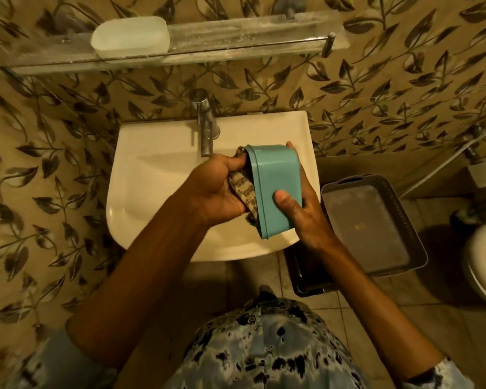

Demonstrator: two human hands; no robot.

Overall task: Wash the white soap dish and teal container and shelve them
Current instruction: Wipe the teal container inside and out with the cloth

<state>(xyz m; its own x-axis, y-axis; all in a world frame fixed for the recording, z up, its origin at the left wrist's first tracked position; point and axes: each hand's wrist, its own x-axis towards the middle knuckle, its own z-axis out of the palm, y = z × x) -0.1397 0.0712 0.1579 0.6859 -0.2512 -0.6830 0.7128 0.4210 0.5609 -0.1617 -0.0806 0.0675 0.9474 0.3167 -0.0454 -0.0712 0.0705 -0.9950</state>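
The right hand (306, 217) is gripping the teal container (275, 175), thumb pressing on the flat wall facing the camera and fingers curling round the far side, so the tub is lying tipped on its side over the sink (152, 136) with its mouth turned toward the other hand. That tilt is probably there to let the other hand reach inside and to let any drips fall into the basin rather than onto the floor.

The left hand (216, 189) is clutching a patterned cloth (243, 190), fingers folded round it and pushing it against the rim and into the opening. How far in the cloth is reaching cannot be seen. Judging by this, the inside is being wiped or dried, and shelving is not yet done for this piece.

Just behind the hands, the tap (206, 130) is standing at the back of the sink; no water is visibly running from it. Higher up, the white soap dish (129, 36) is sitting on the left end of the glass shelf (236, 37), so its part of the task looks finished, and the free stretch of shelf beside it seems the likely spot for the tub. To the right of the sink, a grey basket (371, 234) is resting lower down, well apart from the shelf.
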